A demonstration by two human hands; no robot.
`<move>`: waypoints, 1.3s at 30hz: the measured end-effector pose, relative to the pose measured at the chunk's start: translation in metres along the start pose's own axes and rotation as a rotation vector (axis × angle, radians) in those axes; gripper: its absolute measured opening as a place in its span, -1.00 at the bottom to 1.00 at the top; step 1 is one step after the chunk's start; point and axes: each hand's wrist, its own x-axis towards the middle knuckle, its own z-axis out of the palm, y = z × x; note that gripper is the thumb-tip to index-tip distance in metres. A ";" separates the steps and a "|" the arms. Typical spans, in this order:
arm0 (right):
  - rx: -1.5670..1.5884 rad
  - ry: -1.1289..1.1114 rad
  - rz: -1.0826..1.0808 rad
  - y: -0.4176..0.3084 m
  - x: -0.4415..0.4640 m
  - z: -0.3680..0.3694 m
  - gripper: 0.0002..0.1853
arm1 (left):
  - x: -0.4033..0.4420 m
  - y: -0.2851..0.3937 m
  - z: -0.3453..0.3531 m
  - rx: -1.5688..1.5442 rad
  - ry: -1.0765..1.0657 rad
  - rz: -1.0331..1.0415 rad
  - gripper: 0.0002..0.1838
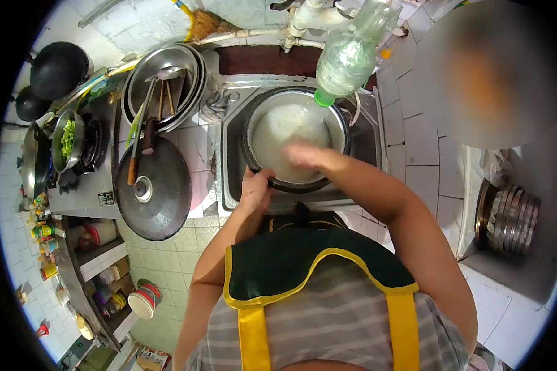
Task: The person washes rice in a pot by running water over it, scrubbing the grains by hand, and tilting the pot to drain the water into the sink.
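A round metal pot (250,148) with a dark rim sits in the steel sink (228,179), holding cloudy, whitish liquid with a pale mass in it. My left hand (255,190) is closed on the pot's near left edge. Over the middle of the pot, my right hand (302,153) is at the liquid, blurred by motion, so its fingers cannot be made out. A clear plastic bottle (348,60) with a green neck hangs over the pot's far right edge, where the faucet stands.
Left of the sink are nested steel basins (198,83) with utensils and a large dark lid (161,204). Further left, a pan (60,139) of chopped greens sits by the stove. A stack of metal plates or trays (513,219) stands at the right.
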 end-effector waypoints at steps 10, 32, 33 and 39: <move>-1.049 0.049 -0.179 -0.014 0.093 -0.011 -0.53 | -0.003 0.006 -0.005 0.051 -0.055 -0.117 -0.64; -1.321 -0.089 -0.491 -0.012 0.009 -0.005 -0.61 | -0.006 0.002 0.001 0.022 -0.104 -0.100 -0.65; -1.285 0.006 -0.437 -0.011 0.007 -0.010 -0.64 | -0.007 0.004 0.001 0.007 -0.126 -0.076 -0.65; -1.394 -0.125 -0.765 0.019 0.014 -0.006 -0.64 | -0.008 0.004 0.005 0.122 -0.049 -0.123 -0.65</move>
